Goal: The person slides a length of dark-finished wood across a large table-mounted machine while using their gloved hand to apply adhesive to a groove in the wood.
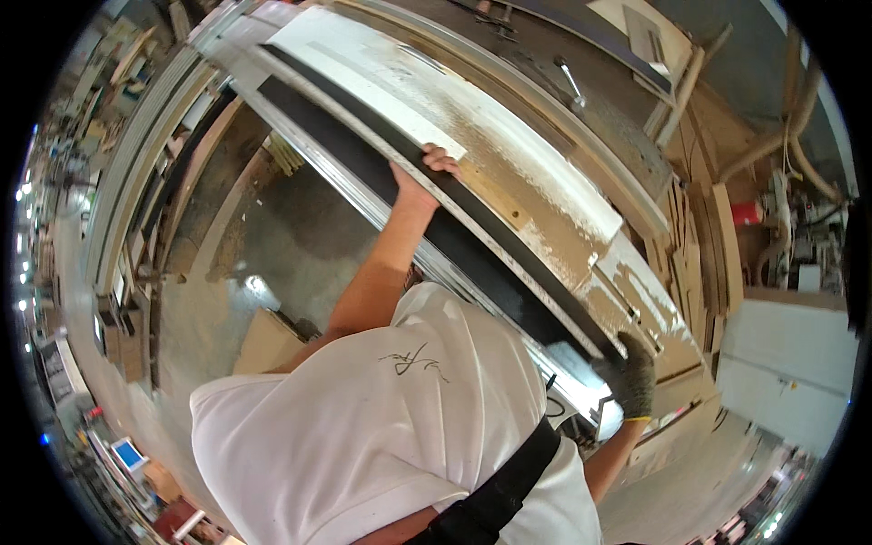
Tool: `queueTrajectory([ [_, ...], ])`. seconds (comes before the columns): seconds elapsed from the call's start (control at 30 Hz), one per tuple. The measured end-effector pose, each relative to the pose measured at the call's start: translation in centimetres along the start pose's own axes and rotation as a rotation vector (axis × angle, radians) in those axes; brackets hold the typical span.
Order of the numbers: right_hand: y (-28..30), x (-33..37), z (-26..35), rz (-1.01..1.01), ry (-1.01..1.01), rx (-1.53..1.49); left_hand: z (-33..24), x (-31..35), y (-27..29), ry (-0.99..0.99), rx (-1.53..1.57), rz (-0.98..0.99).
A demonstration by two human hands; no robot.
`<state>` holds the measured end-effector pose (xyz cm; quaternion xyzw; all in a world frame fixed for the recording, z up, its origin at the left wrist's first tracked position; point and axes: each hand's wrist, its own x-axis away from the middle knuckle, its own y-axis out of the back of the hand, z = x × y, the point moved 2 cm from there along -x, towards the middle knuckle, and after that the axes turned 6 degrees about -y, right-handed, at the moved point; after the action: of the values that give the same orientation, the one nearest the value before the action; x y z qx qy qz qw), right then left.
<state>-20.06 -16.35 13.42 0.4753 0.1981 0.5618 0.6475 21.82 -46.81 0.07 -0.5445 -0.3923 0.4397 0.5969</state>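
A long black board with a pale raw edge (522, 257) lies diagonally before me, from far left to near right. My bare left hand (425, 175) is closed round it near its middle, fingers over the far side and thumb on the near side. At its near right end, my right hand (631, 377) wears a dark knit glove with a yellow cuff. The glove touches the board's end, but its fingers are too dark to make out. Beneath and along the near side runs a dark strip (350, 159) bordered by a shiny metal rail (318, 168).
Beyond the board lies a worn brown and white work surface (536, 136). A metal-handled tool (570, 80) rests farther back. Wooden panels (718, 245) lean at the right, near a white cabinet (786, 363). Long stacked strips (136, 154) stand at the left, above a concrete floor (300, 232).
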Motion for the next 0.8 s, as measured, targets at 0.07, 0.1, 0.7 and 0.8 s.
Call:
queueTrajectory([
  [0.07,-0.9,0.3,1.4,0.043,0.154,0.112,1.8,-0.8,-0.2,0.054,0.048,0.109],
  [0.1,-1.7,0.5,2.2,0.057,0.133,0.022,2.8,-1.0,-0.5,0.069,0.090,0.114],
  [0.7,-4.8,2.4,9.2,-0.157,0.145,0.047,3.3,-1.7,-3.9,-0.286,-0.006,-0.476],
  [0.8,-5.7,1.6,8.9,-0.212,0.221,0.016,1.6,-1.6,-4.2,-0.342,-0.113,-0.502],
])
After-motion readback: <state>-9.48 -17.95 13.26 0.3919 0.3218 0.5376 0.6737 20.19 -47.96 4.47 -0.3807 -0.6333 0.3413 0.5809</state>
